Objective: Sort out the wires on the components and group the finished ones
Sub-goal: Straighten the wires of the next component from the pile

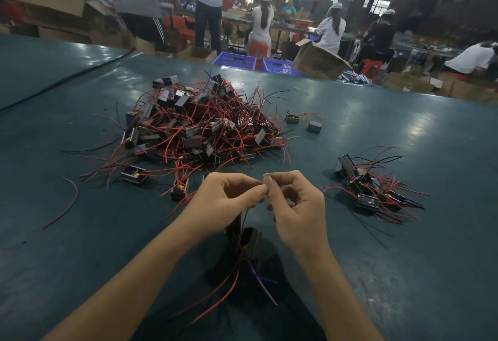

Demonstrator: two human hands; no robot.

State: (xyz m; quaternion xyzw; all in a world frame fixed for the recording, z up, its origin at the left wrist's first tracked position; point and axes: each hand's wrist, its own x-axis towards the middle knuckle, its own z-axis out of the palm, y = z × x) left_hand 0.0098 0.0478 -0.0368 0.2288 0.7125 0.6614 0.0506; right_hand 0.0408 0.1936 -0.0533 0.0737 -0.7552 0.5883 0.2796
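My left hand and my right hand meet fingertip to fingertip above the table, both pinching thin wire ends between thumb and fingers. Below them hangs a small black component with red wires trailing down toward me. A big tangled pile of black components with red and black wires lies just beyond my hands. A smaller group of components sits to the right of my right hand.
The dark green table stretches all around. A loose red wire lies at the left, two stray components right of the pile. Blue crates, a cardboard box and several people stand beyond the far edge.
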